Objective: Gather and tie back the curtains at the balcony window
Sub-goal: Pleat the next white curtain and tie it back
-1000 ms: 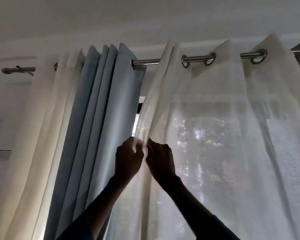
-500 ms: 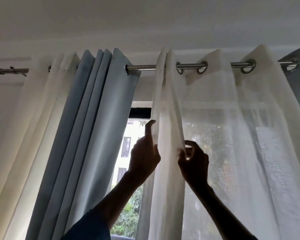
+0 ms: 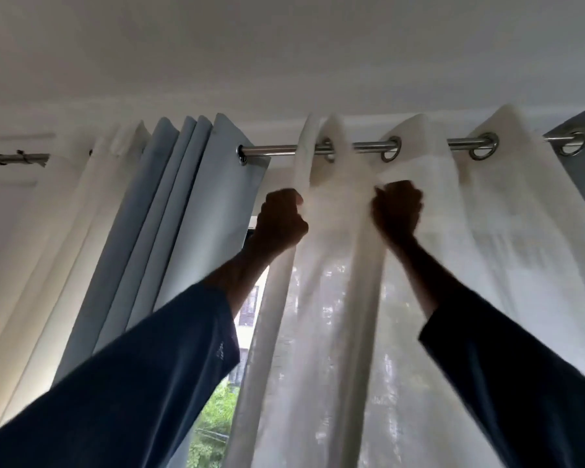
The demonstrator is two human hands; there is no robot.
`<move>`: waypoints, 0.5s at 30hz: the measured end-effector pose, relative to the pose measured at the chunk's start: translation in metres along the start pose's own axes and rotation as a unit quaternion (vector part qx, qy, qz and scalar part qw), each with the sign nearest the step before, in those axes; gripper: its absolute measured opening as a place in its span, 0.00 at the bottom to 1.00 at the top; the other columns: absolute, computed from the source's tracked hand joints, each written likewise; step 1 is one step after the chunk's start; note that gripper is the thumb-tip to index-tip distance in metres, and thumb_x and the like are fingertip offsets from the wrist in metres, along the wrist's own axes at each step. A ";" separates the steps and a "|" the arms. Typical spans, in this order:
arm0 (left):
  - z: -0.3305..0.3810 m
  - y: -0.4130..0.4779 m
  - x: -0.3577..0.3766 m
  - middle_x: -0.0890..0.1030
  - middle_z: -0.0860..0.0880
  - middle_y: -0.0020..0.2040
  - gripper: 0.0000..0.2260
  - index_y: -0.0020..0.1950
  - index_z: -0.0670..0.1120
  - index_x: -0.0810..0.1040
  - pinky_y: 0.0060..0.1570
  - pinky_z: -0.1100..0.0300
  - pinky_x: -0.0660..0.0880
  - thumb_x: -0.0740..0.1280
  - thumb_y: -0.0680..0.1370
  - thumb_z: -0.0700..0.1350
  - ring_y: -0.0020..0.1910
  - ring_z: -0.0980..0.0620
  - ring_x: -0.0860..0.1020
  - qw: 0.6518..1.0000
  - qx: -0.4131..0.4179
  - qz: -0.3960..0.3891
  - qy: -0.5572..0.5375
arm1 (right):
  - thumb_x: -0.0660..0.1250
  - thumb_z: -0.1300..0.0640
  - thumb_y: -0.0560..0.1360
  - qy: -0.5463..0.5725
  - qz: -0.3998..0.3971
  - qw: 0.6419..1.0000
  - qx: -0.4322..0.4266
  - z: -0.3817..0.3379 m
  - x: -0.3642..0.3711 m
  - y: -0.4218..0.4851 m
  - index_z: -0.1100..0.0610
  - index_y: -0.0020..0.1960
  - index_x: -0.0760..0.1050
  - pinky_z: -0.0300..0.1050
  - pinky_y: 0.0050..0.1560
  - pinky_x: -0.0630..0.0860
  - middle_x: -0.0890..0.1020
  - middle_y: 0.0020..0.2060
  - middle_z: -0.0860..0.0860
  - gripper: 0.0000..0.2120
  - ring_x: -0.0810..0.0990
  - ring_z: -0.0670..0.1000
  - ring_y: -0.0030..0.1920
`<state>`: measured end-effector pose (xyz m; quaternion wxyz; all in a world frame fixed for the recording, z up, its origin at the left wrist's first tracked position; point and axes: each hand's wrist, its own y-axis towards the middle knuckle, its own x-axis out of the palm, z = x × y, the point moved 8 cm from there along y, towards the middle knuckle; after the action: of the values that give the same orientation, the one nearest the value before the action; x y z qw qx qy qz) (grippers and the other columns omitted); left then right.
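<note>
Head view: left hand (image 3: pixel 281 221) and right hand (image 3: pixel 397 211) each clench a fold of sheer white curtain (image 3: pixel 335 298) just beneath the steel rod (image 3: pixel 271 151), likely to bunch its eyelets (image 3: pixel 391 153).

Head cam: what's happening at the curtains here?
A person reaches up to the sheer white curtain, just below the rod. The left hand grips its leading edge; the right hand grips a fold further along. The blue curtain hangs bunched to the left, leaving a narrow gap of open window. Nothing is tied back yet.
</note>
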<state>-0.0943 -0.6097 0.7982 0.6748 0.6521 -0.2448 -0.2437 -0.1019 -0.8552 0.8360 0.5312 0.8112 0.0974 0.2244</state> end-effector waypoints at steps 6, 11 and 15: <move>0.011 0.014 -0.003 0.81 0.48 0.58 0.16 0.55 0.46 0.83 0.62 0.60 0.75 0.64 0.69 0.41 0.59 0.45 0.79 0.996 -0.029 -0.025 -0.083 | 0.63 0.63 0.73 -0.049 0.019 0.990 -0.131 0.022 -0.024 -0.030 0.63 0.38 0.80 0.53 0.40 0.75 0.82 0.36 0.64 0.09 0.81 0.66 0.40; 0.031 0.015 -0.006 0.84 0.38 0.41 0.08 0.35 0.39 0.82 0.50 0.55 0.79 0.65 0.69 0.40 0.50 0.42 0.83 0.993 -0.038 0.013 -0.110 | 0.62 0.63 0.72 0.012 -0.045 0.969 -0.242 -0.091 0.013 -0.083 0.61 0.42 0.84 0.49 0.35 0.72 0.84 0.38 0.62 0.12 0.82 0.66 0.40; 0.001 0.020 -0.015 0.83 0.37 0.36 0.14 0.38 0.38 0.85 0.45 0.50 0.81 0.62 0.64 0.45 0.44 0.40 0.84 0.987 -0.086 0.054 -0.124 | 0.61 0.63 0.78 -0.015 -0.146 0.958 -0.247 -0.116 0.039 -0.091 0.64 0.53 0.80 0.48 0.43 0.63 0.82 0.49 0.64 0.10 0.78 0.67 0.52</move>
<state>-0.1063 -0.6000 0.8178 0.7052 0.5418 -0.3399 -0.3060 -0.1144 -0.7067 0.8030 0.7436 0.6347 0.1481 0.1492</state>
